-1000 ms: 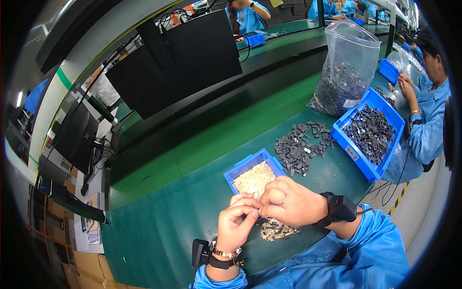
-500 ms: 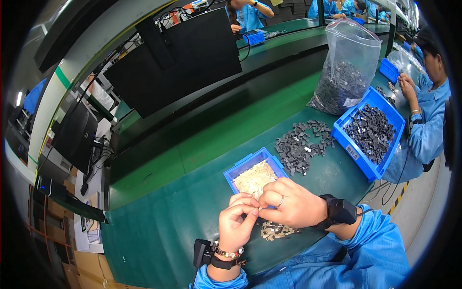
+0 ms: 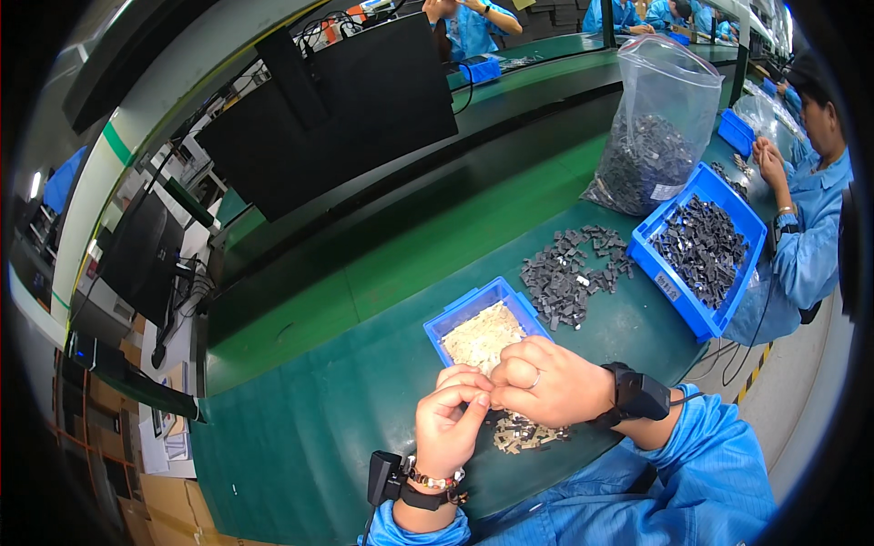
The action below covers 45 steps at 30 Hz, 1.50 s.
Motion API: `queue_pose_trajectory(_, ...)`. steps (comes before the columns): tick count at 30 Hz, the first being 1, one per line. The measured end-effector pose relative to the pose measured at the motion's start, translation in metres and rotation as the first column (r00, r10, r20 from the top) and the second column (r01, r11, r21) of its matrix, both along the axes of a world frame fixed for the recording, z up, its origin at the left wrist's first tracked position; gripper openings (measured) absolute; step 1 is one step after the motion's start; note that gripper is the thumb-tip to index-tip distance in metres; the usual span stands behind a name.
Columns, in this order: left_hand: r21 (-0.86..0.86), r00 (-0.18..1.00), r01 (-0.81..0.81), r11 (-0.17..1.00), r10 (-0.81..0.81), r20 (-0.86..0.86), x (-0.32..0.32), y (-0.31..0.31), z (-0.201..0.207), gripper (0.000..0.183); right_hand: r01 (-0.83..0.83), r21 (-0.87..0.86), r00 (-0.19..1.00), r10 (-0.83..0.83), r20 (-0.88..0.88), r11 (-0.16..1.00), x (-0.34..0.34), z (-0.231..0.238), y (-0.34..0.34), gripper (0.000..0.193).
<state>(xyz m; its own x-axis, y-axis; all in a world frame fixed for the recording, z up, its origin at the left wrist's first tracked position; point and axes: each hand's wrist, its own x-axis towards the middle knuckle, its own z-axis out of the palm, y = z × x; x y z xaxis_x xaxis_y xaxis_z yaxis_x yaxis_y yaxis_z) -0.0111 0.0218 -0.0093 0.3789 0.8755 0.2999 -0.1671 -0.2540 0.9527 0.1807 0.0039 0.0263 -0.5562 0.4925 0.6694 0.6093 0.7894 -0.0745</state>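
My left hand [image 3: 448, 422] and my right hand [image 3: 552, 382] meet fingertip to fingertip over the near edge of the table. Both are closed in a pinch, and whatever lies between the fingers is hidden. Just beyond them stands a small blue bin [image 3: 443, 320] holding many small cream-coloured pieces [image 3: 482, 335]. Under my right hand lies a little heap of tan and dark pieces [image 3: 526, 435] on the green tabletop. A spread pile of small dark grey plastic parts [image 3: 569, 276] lies to the right of the small bin.
A larger blue bin [image 3: 672, 289] full of dark parts stands at the right. Behind it is a clear plastic bag [image 3: 642, 150] of similar parts. A black monitor [image 3: 337, 118] hangs beyond the table [image 3: 300, 437]. A co-worker [image 3: 810, 209] sits at the far right.
My right hand's fingers have rolled slightly inward against the left fingertips. Otherwise my hands, the bins and the piles stay where they were.
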Motion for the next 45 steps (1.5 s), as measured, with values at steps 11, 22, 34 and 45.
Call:
queue_pose_trajectory(11, -0.114, 0.981, -0.111, 0.987, 0.128, 0.148, 0.001, -0.002, -0.005, 0.005, -0.048, 0.037, 0.995, 0.051, -0.089, 0.998, 0.005, -0.015, 0.002, 0.018)
queue_pose_trajectory(22, -0.078, 0.988, -0.138, 0.987, 0.143, 0.059, -0.001, 0.0, 0.002, 0.005, 0.122, -0.173, 0.964, -0.158, -0.214, 0.977, 0.008, -0.015, 0.017, 0.027)
queue_pose_trajectory(34, 0.247, 0.954, -0.118, 0.962, 0.178, -0.24, 0.0, 0.0, 0.003, 0.001, -0.241, -0.704, 0.853, -0.201, -0.482, 0.668, -0.003, 0.001, -0.002, 0.013)
queue_pose_trajectory(45, 0.141, 0.997, -0.076, 0.987, 0.073, 0.028, 0.002, 0.002, -0.002, 0.011, -0.284, -0.764, 0.666, -0.454, -0.592, 0.579, -0.017, -0.002, -0.015, 0.009)
